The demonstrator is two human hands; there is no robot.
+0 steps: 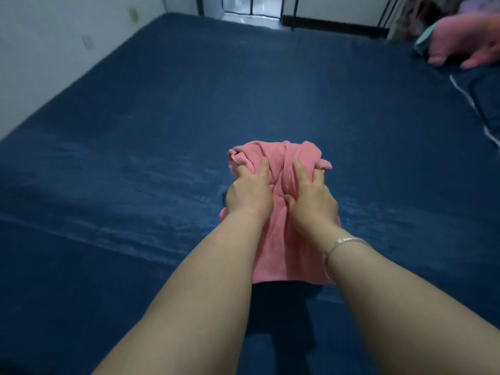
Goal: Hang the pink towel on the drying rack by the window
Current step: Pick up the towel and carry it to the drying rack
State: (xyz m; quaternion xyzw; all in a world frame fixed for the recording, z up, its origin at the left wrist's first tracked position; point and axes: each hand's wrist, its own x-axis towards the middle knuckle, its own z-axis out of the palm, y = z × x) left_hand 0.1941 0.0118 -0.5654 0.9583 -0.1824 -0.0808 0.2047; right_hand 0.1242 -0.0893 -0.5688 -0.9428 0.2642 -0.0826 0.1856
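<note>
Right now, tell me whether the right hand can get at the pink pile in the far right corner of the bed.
Probably not: the right hand grips the pink towel, and the pink pile lies far across the blue bed.

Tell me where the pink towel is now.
In the head view, the pink towel lies low centre on the blue bed, gripped by both hands.

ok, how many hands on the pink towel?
2. The left hand grips the bunched pink towel on its left side, and the right hand grips its right side, both over the blue bed.
</note>
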